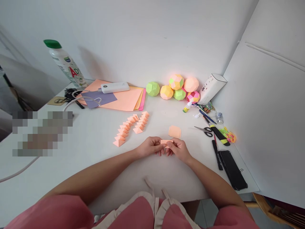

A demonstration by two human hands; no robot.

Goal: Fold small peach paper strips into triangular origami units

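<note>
Together, the left hand [150,147] and the right hand [180,149] grasp one small, folded piece of peach paper [164,142], thumbs pressed on its opposite ends, over the smooth white table [92,133]. Just beyond lie flat peach paper squares [174,131], stacked; leftward, pointed folded peach paper units [123,129] stand in two overlapping rows.

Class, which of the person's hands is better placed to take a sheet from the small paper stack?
Probably the right hand: the paper stack lies just beyond it, while the left hand sits farther away. Both hold the paper piece.
</note>
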